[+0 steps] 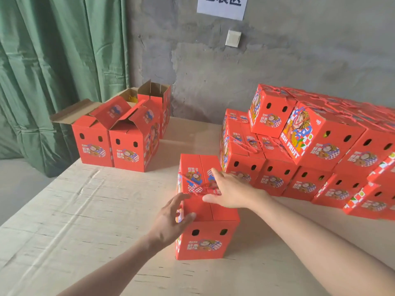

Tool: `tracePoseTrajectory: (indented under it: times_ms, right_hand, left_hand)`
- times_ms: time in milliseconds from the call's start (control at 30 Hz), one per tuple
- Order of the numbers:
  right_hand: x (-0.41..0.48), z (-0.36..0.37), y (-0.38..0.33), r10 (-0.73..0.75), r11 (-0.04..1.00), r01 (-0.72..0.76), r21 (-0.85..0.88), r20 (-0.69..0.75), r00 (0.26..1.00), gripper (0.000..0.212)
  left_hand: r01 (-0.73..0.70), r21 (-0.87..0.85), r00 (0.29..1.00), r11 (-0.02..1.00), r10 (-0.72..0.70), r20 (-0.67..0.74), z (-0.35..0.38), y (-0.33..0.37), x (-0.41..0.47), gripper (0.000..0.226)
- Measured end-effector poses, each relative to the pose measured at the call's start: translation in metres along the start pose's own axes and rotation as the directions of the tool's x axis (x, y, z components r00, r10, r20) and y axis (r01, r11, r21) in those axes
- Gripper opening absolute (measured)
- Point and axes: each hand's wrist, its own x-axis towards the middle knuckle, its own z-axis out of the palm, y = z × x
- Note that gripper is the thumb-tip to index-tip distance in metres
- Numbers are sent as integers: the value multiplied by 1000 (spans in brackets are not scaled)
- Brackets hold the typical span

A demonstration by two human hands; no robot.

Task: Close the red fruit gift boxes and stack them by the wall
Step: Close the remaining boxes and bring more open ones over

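A closed red fruit gift box (205, 238) stands on the table in front of me, its red cord handle (192, 182) lying across the lid. My right hand (230, 189) lies flat on the lid with straight fingers. My left hand (171, 218) is at the box's near left top corner, thumb on the front edge and fingers spread over the lid. To the right, a stack of closed red boxes (320, 146) is piled against the grey wall. At the back left stand three open red boxes (128, 146) with their flaps up.
The table is covered in pale creased cardboard (85, 210). A green curtain (53, 71) hangs at the left. On the grey wall are a white switch (233, 38) and a paper sign (222, 5). One top box of the stack sits tilted.
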Motion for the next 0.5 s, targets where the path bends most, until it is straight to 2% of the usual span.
tracePoseTrajectory:
  times_ms: [33,100,233,300,367,433,500]
  right_hand:
    - [-8,12,2,-72,995,66,70,84,994,90]
    - [-18,32,3,-178,982,164,92,163,971,89]
    - [-13,52,4,-159,987,156,39,119,980,75]
    - [-3,54,4,-133,989,126,83,92,987,72]
    - [16,55,1,-51,994,51,101,-3,999,70]
    - [41,59,-11,61,998,-56,42,-148,987,76]
    - [68,66,-24,137,991,-134,30,-234,963,84]
  left_hand:
    - [-41,-10,998,999,41,37,-3,-2,-2,42]
    - [-99,-2,992,995,99,83,-8,-6,-3,43]
    - [-137,78,985,987,128,114,-12,-14,3,46]
    - [-158,180,987,971,153,37,-11,-17,11,39]
    - [-98,294,986,951,132,-99,-9,-15,30,31]
    - [54,361,980,931,20,-198,-8,-4,61,27]
    - [131,385,985,914,-77,-152,-7,3,90,31]
